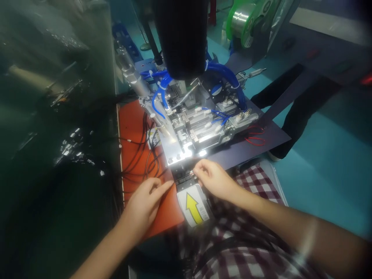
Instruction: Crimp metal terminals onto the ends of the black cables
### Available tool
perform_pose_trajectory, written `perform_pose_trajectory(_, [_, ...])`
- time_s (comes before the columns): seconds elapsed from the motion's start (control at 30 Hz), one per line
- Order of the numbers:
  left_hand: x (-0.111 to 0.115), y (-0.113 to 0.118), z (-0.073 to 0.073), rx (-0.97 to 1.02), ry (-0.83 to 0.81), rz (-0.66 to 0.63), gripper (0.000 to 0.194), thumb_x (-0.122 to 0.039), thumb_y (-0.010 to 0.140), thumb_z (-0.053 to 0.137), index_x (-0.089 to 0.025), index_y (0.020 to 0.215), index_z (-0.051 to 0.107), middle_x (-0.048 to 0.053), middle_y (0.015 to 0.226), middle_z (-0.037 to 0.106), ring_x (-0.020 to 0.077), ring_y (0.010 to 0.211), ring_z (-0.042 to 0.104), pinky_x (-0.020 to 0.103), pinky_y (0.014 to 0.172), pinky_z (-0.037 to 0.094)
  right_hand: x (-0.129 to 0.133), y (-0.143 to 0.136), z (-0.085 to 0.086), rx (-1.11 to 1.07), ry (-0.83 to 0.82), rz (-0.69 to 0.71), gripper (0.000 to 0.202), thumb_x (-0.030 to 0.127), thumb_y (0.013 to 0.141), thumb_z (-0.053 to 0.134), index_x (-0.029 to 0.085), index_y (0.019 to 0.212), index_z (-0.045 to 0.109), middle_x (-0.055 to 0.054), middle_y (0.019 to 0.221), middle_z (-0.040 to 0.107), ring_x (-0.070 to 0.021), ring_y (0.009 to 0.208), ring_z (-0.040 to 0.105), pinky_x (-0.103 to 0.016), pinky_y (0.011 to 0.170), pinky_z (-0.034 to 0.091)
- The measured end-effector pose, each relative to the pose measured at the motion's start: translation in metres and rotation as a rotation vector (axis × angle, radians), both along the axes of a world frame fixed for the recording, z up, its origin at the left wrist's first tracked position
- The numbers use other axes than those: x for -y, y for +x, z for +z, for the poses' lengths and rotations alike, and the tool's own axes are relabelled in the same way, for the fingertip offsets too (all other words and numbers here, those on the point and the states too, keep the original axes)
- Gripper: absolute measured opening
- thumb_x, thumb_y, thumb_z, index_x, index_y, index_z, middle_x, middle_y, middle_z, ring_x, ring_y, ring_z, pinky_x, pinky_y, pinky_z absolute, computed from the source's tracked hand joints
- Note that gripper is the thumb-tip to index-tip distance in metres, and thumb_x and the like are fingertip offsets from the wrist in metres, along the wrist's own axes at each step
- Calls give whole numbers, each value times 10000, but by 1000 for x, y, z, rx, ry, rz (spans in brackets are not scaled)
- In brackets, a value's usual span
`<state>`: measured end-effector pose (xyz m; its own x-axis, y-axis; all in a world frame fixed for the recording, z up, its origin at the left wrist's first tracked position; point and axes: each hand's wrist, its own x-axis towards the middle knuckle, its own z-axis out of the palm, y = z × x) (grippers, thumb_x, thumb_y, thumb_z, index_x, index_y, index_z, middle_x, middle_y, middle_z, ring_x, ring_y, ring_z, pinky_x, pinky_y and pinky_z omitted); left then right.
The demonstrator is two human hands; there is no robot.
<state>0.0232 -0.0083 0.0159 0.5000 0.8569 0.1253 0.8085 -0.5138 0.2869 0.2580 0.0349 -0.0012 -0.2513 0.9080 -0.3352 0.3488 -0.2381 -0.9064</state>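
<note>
My left hand (143, 205) is over the orange mat, its thumb and forefinger together at the left edge of a black slotted track (183, 179). Whatever is between those fingertips is too small to make out. On the other side of the track, my right hand (213, 178) pinches a small shiny metal part (192, 173). Just beyond both hands stands a metal machine (200, 128) with blue air tubes (229, 75). A white plate with a yellow arrow (192, 205) lies on the near side of the track, pointing toward the machine.
Black cables (148, 162) lie loosely over the orange mat (132, 120). At the left, small shiny-tipped pieces (72, 145) sit on a dark green surface. A green spool of wire (242, 21) hangs at top right. Another person's dark-clothed legs (299, 104) are behind the machine.
</note>
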Motion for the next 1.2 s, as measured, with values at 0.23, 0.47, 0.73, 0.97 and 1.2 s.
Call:
perform_pose_trajectory(0.23, [18,8,7,212,-123,351,181,-222,924,452,-184,1032,592,60,935,655,175,832,655,271,687,560,0,1,0,-26,1,19,152,262,857,467,199,724,507,39,538,571,-122,506,542,-236,518,380])
perform_pose_trajectory(0.47, [5,-19,-10,-39,205,-33,344,-115,922,366,-184,1068,670,94,1013,664,183,859,651,255,677,534,0,2,-3,-73,-24,18,160,282,852,481,197,719,505,37,534,577,-125,499,537,-241,520,384])
perform_pose_trajectory(0.73, [4,-22,-13,-11,162,-18,349,-115,917,384,-211,1097,667,88,1058,659,176,911,665,244,733,558,-4,2,-5,-244,-141,-32,110,255,772,595,155,728,583,19,602,592,-117,523,585,-238,535,418])
perform_pose_trajectory(0.97, [3,-17,-9,-9,182,-45,304,-106,913,404,-191,1064,653,85,1001,650,157,845,656,218,668,540,-9,-9,0,-198,-215,-105,142,162,678,580,171,545,528,35,476,512,-94,452,482,-210,434,333])
perform_pose_trajectory(1.2, [2,-14,-8,-33,168,-41,267,-117,913,419,-184,1043,644,69,971,636,139,785,631,198,596,495,-13,-18,6,-225,-306,-142,239,131,675,582,161,456,491,26,451,457,-60,391,367,-203,370,238])
